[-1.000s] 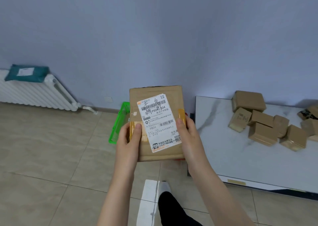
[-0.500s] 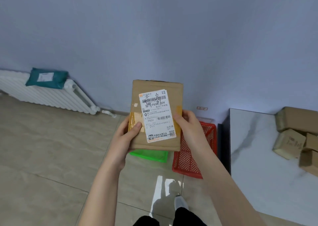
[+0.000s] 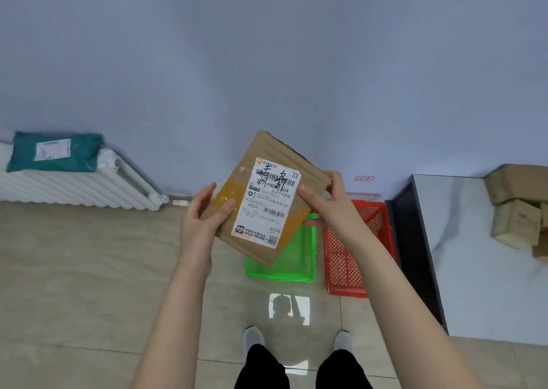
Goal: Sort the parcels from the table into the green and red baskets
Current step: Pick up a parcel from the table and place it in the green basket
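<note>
Cardboard parcel tilts between left hand and right hand.

Left hand and right hand aloft, both in pinching grip.

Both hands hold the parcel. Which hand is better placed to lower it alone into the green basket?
Probably the left hand: its thumb lies across the parcel, near the middle of one side, while the right hand only pinches a far corner. The green basket lies just beneath.
</note>
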